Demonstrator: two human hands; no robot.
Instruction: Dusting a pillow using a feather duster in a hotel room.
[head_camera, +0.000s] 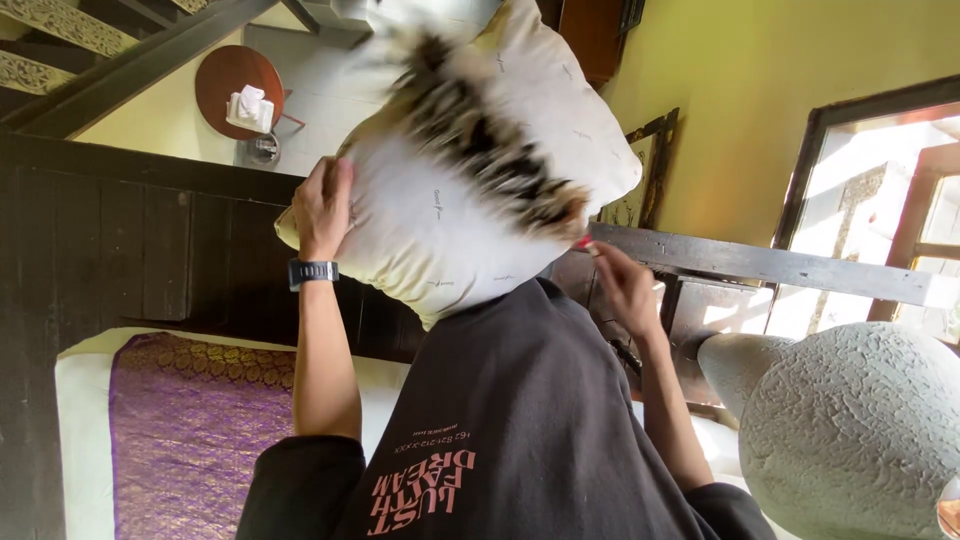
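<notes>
I see white pillow w/ blurred brown-black patch, held up in air, long axis tilted, lower-left to upper-right. Left hand clamps pillow's left edge. Right hand at lower-right corner, fingers pinched on it. Black shirt below pillow. Purple bed runner lower left.

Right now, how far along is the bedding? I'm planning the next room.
Looks done: the purple runner lies flat across the white bedding. In hand: the white pillow is held up, left hand gripping one edge and right hand pinching the other. Left, probably: the striped fabric covers only part of the pillow and is too blurred to judge. Two grey cushions sit aside.
</notes>
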